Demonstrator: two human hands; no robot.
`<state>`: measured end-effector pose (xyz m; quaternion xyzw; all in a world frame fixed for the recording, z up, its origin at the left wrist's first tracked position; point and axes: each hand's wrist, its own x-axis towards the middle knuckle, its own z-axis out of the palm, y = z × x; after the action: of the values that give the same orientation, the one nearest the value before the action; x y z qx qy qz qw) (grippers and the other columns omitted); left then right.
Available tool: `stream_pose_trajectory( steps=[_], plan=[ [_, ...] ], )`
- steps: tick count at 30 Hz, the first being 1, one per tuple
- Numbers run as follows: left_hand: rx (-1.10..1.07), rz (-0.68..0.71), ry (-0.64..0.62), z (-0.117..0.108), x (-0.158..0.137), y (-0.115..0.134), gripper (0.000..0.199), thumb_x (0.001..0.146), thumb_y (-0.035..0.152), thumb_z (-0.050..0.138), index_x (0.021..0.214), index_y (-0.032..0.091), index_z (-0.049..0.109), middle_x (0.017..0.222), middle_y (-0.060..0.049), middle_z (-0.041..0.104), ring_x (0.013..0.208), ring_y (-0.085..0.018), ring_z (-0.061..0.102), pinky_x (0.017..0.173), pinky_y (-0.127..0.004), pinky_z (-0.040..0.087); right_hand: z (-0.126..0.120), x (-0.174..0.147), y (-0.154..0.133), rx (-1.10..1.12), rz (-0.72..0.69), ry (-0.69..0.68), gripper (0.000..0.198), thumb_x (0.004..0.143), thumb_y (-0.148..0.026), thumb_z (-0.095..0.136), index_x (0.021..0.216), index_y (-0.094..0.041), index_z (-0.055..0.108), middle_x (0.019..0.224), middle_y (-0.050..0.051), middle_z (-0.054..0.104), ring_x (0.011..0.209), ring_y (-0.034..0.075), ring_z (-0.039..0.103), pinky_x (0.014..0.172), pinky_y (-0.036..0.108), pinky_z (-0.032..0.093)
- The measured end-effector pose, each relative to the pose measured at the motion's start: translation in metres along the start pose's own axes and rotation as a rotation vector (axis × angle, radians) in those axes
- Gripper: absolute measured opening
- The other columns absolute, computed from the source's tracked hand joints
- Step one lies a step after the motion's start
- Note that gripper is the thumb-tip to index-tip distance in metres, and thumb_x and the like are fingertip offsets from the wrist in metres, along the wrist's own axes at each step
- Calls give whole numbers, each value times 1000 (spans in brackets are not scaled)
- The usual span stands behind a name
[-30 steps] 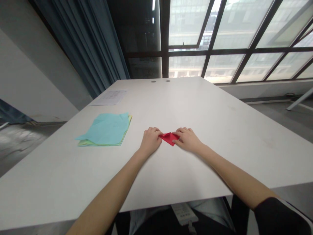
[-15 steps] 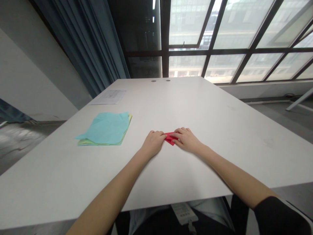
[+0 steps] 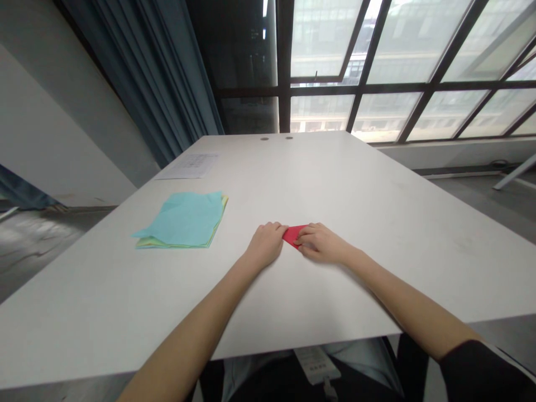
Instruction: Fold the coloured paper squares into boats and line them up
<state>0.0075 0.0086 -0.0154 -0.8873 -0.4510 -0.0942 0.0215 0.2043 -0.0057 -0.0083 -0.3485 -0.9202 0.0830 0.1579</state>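
One left hand (image 3: 266, 244) and one right hand (image 3: 324, 243) touch one small folded red paper (image 3: 292, 233) on the white tabletop (image 3: 335, 190), though whether their fingers (image 3: 307, 238) grip it I cannot tell.

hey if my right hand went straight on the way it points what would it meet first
Your right hand has its fingers on the red paper; past that, your left hand looks first in line, though depth is hard to judge.
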Motion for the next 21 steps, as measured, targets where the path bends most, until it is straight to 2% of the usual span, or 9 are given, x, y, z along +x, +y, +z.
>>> stream_pose_trajectory(
  steps=[4,9,14,17,21],
  plan=[
    [-1,-82,18,2,-1,1,34,89,31,35,113,17,54,99,-11,57,90,-23,52,75,-35,41,-2,1,-2,21,-18,-23,19,83,-25,47,82,-17,64,84,5,66,82,17,57,79,31,35],
    [-158,-138,61,6,0,0,30,87,33,40,102,19,62,97,-9,58,92,-21,51,80,-34,41,-2,1,-3,-24,2,-14,18,83,-27,47,76,-18,61,73,3,65,72,15,57,85,33,33],
    [-427,-202,113,6,2,0,23,81,26,47,93,18,66,90,-7,63,86,-19,55,81,-33,42,-2,0,-3,-20,19,-10,17,83,-27,47,76,-18,60,72,2,64,69,14,56,89,36,31],
    [-663,-253,118,3,2,4,22,76,25,52,92,18,65,82,-4,65,74,-16,58,71,-29,45,-2,0,-2,6,-8,-6,15,83,-26,48,76,-18,60,73,2,64,71,14,57,87,34,34],
    [-1006,-362,152,5,3,8,21,70,24,58,88,16,63,70,-1,63,61,-12,57,57,-23,44,0,2,0,-2,-30,62,16,83,-25,48,80,-17,62,84,6,64,82,17,56,82,32,37]
  ],
)
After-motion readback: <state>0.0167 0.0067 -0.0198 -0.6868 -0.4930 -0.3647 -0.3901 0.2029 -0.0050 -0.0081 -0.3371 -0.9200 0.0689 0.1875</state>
